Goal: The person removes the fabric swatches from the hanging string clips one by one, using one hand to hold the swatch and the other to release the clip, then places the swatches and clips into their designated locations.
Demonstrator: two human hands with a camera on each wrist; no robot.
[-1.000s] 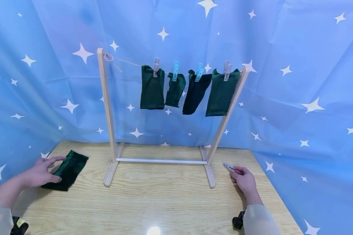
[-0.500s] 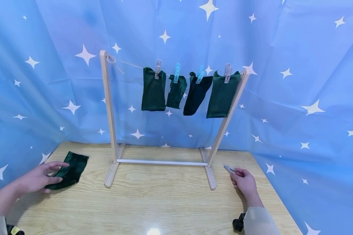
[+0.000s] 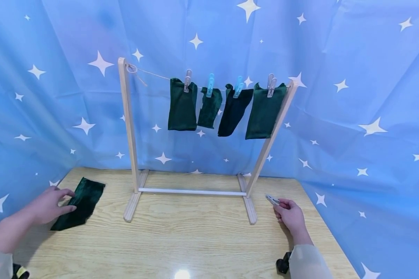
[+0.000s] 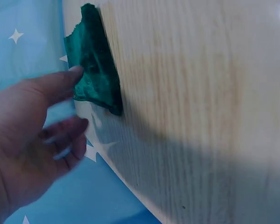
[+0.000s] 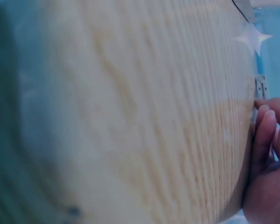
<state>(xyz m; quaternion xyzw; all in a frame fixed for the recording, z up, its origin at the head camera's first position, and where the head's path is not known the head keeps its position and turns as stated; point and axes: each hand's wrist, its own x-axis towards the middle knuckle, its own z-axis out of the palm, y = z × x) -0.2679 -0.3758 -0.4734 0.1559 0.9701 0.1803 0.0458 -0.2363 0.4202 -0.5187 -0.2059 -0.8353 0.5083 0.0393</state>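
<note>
On the left of the table lies a dark green piece of velvety cloth (image 3: 87,197). My left hand (image 3: 50,205) is at its left side, with thumb and fingers spread apart. In the left wrist view, the thumb tip overlaps the edge of the cloth (image 4: 97,70), and the other fingers are loosely bent below it, holding nothing. Over on the right, my right hand (image 3: 291,217) pinches a pale grey clothespin (image 3: 272,199) between thumb and fingers, low over the table. Its tip (image 5: 261,87) shows past the fingertips in the right wrist view.
A wooden drying rack (image 3: 130,128) stands at the back of the table (image 3: 195,240). Along its string (image 3: 150,73) hang several green cloths (image 3: 182,108), each under a clothespin (image 3: 210,85). A blue star-patterned curtain (image 3: 335,97) closes off the back and sides.
The near edge of the left cloth shifted under my left hand and now lies spread further toward the front. That hand drew slightly back to the left. My right hand kept its place with the clothespin.
</note>
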